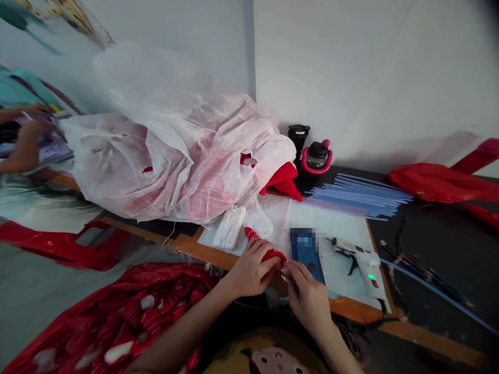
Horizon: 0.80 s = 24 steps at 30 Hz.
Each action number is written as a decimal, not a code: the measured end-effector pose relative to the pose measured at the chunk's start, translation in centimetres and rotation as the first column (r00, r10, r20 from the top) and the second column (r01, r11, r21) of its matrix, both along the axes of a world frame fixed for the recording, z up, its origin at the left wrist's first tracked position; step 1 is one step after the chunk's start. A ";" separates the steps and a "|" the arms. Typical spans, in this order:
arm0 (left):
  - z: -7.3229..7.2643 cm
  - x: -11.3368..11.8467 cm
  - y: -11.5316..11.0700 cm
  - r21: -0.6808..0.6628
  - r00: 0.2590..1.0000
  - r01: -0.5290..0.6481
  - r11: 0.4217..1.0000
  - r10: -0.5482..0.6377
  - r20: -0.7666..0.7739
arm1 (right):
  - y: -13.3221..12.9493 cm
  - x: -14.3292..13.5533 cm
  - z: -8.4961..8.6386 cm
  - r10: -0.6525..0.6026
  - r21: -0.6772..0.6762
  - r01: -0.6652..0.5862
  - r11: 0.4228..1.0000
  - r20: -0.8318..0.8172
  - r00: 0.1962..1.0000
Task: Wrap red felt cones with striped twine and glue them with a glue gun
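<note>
Cloth piece in red with small white marks, held in the closed fingers of the left hand, above the near edge of a dark table, with a pointed tip sticking out beyond the knuckles. Right hand just beside, fingertips drawn together narrow at the other end of the cloth; too small and shaded to tell exactly what is pinched there.

Just beyond both hands, on a white sheet edged with brown tape: a dark smartphone with a lit screen, a white rectangular device to the left, and a white glue gun with a green light to the right, nozzle towards the phone. Farther back, a loose spread of thin translucent bluish sticks, near a black lidded tumbler and a dark jar with pink trim.

At left on the table, a big translucent white plastic bag, red fabric poking out. Below, at lower left, an open red bag full of red and white striped pieces. At far left, a blurred co-worker's forearm. At far right, a crumpled red plastic bag.
</note>
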<state>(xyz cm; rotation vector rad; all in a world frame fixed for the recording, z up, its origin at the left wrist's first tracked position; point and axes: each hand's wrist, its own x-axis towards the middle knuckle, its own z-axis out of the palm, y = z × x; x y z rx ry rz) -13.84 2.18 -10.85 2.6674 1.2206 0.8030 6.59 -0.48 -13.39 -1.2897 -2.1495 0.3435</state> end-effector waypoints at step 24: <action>2.0 0.9 1.3 -0.125 0.971 0.005 0.992 -0.035 -0.238 | 1.0 2.5 2.3 -0.061 0.099 0.029 0.995 0.338 0.939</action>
